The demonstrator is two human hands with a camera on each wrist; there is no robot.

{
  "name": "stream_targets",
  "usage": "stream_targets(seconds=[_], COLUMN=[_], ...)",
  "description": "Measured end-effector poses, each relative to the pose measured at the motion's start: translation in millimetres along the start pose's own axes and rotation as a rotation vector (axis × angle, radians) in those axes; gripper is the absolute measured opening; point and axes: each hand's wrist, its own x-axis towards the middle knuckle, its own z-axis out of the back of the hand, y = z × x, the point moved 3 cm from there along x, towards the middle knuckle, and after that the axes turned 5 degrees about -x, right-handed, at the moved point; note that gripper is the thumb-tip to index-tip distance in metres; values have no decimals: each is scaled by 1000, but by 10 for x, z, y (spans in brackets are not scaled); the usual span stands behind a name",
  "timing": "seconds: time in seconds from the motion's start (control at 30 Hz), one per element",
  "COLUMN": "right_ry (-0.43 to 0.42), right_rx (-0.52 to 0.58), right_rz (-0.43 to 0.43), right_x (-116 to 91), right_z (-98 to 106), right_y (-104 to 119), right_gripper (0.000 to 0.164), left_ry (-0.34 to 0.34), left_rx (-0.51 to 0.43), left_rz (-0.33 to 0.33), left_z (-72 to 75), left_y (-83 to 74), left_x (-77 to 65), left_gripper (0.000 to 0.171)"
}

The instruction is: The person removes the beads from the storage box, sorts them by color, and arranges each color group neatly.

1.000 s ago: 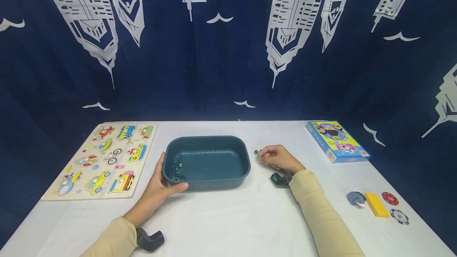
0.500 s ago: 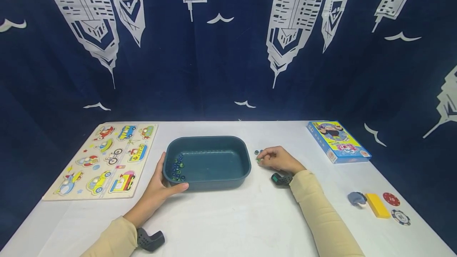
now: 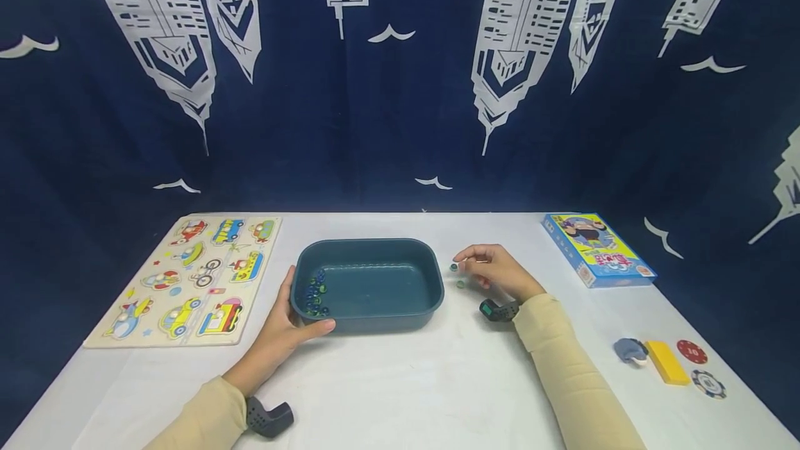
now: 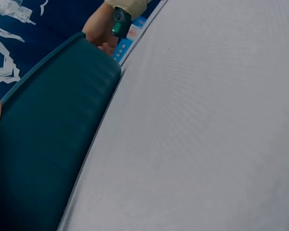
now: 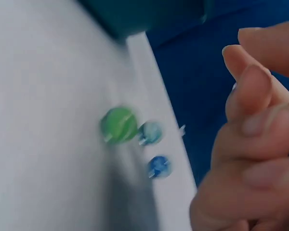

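My left hand (image 3: 278, 339) grips the left end of a dark teal plastic bin (image 3: 381, 290), thumb along its front wall and fingers at the side. Several blue and green marbles (image 3: 315, 294) lie inside against the left wall. Past the bin's right end, my right hand (image 3: 496, 273) hovers low over the table with bent fingers and nothing visibly held. Beneath it rests a green marble (image 5: 119, 125), with a pale teal marble (image 5: 151, 132) and a blue marble (image 5: 160, 166) close by. The head view shows only two of these; the fingers cover the other.
A wooden vehicle puzzle board (image 3: 194, 283) lies at the left. At the back right is a blue and yellow box (image 3: 600, 248). Nearer on the right are a small grey-blue object (image 3: 631, 351), a yellow block (image 3: 667, 362), a red chip (image 3: 692, 351) and a white-and-black chip (image 3: 709, 384).
My right hand has let go of the green marble, which stays on the table, and has risen slightly away toward the back. My left hand keeps its hold on the bin.
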Motion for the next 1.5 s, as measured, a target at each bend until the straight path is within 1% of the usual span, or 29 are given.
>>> stream_targets(seconds=[0.1, 0.23, 0.33, 0.4, 0.53, 0.67, 0.8, 1.0, 1.1, 1.2, 1.27, 1.37, 1.5], right_ry=[19, 70, 85, 84, 75, 74, 77, 90, 85, 85, 101, 156, 246], right_rx=[-38, -41, -46, -62, -134, -165, -168, -96, -84, -97, -102, -109, -136], right_rz=[-3, -20, -26, -27, -13, -17, -20, -12, 5, 52, 88, 149, 213], right_x=[-12, -33, -44, -41, -13, 23, 34, 38, 47, 71, 108, 203, 367], right_z=[17, 17, 5, -11, -50, -82, -91, -57, -12, -3, -39, -150, -382], right_y=[26, -73, -153, -176, -160, -136, -127, -87, 40, 305, 517, 814, 1129], right_gripper=[28, 28, 28, 26, 20, 17, 17, 25, 27, 29, 29, 27, 21], left_ry=[6, 14, 13, 9, 1, 1, 0, -5, -5, -6, -5, -6, 2], left_rx=[-7, -21, -16, -7, 2, -8, -19, -11, 0, 10, 8, -3, -7], left_rz=[-8, -14, -16, -16, -16, -29, -33, -23, -14, -14, -18, -24, -20], left_z=[-10, -11, -6, -3, 4, 10, 17, 28, 29, 26, 23, 19, 7], left_y=[3, 8, 6, 2, -14, -32, -30, -14, -5, -3, -5, -10, -11], left_x=[6, 13, 10, 3, -1, 1, -2, 1, 0, 0, -4, -6, 6], left_gripper=[123, 124, 124, 124, 124, 123, 123, 123, 124, 124, 123, 123, 125])
